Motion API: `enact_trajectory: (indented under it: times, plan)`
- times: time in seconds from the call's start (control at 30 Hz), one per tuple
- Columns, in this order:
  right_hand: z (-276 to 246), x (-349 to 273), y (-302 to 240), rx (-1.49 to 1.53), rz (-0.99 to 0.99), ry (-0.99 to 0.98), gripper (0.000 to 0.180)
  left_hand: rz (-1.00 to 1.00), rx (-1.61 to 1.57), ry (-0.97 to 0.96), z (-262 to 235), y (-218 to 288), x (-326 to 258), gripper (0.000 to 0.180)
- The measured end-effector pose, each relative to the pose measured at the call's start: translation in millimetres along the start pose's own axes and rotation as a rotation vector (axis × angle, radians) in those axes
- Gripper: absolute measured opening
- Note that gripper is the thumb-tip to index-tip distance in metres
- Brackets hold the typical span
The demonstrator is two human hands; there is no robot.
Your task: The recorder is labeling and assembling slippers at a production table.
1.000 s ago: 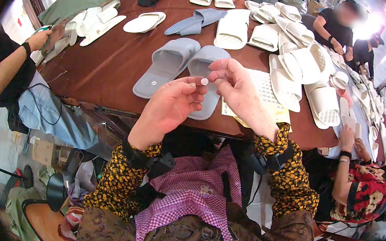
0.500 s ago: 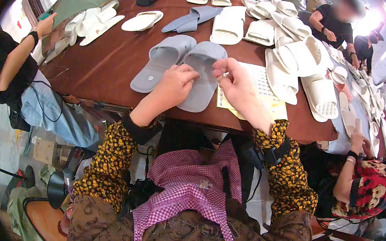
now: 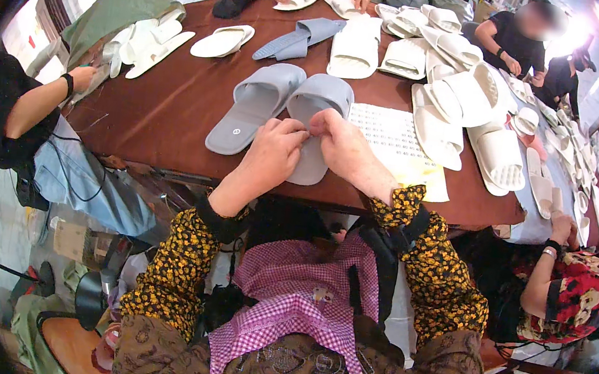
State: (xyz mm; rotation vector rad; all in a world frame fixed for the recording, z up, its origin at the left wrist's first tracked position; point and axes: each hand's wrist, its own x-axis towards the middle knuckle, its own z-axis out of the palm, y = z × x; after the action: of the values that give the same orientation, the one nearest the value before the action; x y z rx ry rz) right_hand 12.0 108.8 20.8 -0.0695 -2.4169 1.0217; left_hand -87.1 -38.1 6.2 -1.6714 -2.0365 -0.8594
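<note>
Two grey slide slippers lie side by side at the table's near edge. The left slipper (image 3: pixel 237 122) has a small round white sticker on its insole. Over the insole of the right slipper (image 3: pixel 309 166), my left hand (image 3: pixel 274 149) and my right hand (image 3: pixel 347 148) meet at the fingertips. Both hands have their fingers pinched together, and whatever they hold is too small or hidden to make out. Just right of my right hand lies a white and yellow sheet of printed stickers (image 3: pixel 385 134), partly covered by my forearm.
Several white slippers (image 3: pixel 462 95) are piled to the right of the sheet. A blue-grey slipper (image 3: pixel 296 41) and a white slipper (image 3: pixel 221 40) lie farther back on the brown-covered table (image 3: pixel 154 113). People work at the left, the far side and the right; a co-worker's hands touch white slippers opposite.
My right hand has moved left and down to meet my left hand over the right grey slipper. Across the table, a person's hands have come down onto the white slippers.
</note>
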Motion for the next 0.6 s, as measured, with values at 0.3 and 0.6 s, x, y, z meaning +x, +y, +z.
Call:
enact_trajectory:
  times: [0.3,0.6]
  plan:
    - [4.3,-2.8,-1.0,-0.235,-0.151,-0.007,0.021,-0.037,-0.081,0.017,-4.7,7.4,-1.9,0.024]
    - [0.2,0.2,3.1,-0.164,-0.082,-0.043,0.020,-0.116,-0.122,0.096,5.1,4.1,-11.2,0.020]
